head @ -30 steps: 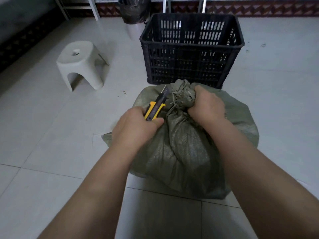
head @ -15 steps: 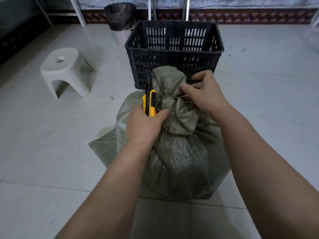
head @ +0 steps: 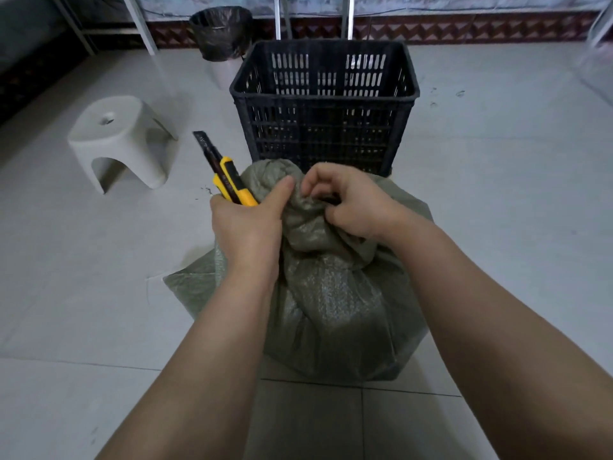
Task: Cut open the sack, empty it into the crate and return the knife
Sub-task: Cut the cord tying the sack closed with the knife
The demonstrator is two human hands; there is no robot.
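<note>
Head view: I see green woven sack [head: 335, 303] standing on tiled floor [head: 83, 293], just in front of black slatted crate [head: 323, 104], neck bunched at top. Left hand [head: 247, 224] closed round yellow-black knife [head: 225, 175], blade out, pointing up and away to left, thumb pressed against sack neck. Right hand [head: 351, 202] pinching gathered fabric at neck, fingers curled tight. White stool [head: 119, 141] off to left, well apart. Dark bin [head: 221, 33] behind crate near wall. Crate contents: cannot tell through slats
</note>
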